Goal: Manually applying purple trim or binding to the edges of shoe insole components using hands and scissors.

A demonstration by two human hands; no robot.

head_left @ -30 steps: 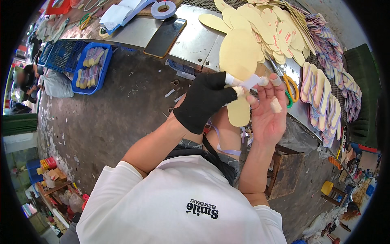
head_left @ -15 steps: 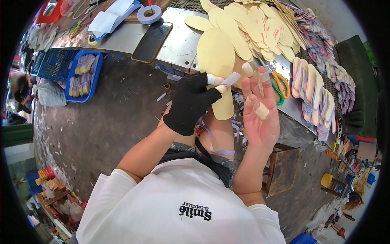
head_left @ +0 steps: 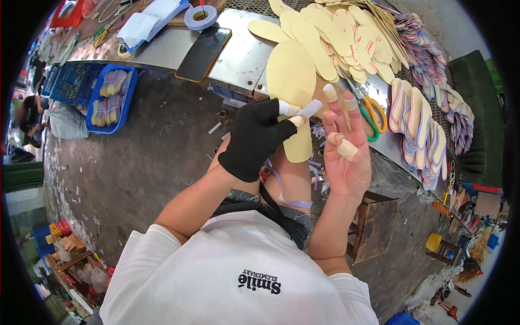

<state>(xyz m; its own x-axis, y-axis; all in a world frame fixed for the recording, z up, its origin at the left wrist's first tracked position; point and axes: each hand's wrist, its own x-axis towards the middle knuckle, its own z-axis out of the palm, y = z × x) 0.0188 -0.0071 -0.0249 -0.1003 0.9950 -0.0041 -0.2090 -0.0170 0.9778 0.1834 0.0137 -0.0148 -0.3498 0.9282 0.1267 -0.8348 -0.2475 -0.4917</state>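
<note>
My left hand (head_left: 257, 132), in a black fingerless glove with white tape round the fingertips, pinches a cream shoe insole (head_left: 290, 67) at its narrow middle. The insole's wide end lies over the bench edge and its narrow end hangs above my lap. A short lavender tape strip (head_left: 311, 109) sticks out between the same thumb and finger. Just right of it, my right hand (head_left: 349, 157) is raised, palm toward me, fingertips wrapped in tape. Two fingers stretch upward, the others bend over the palm; nothing shows in them. Scissors (head_left: 374, 116) with orange and green handles lie behind this hand.
Loose cream insoles (head_left: 346, 38) pile up on the metal bench (head_left: 238, 65), with bundled insoles (head_left: 411, 116) at the right. A phone (head_left: 203, 54) and a tape roll (head_left: 200, 17) lie to the left. A blue basket (head_left: 116, 127) stands farther left; a wooden stool (head_left: 376, 227) is at my right.
The fingers of my right hand have bent and shifted slightly. My left hand has moved a little to the right with the insole and tape strip still in it.
</note>
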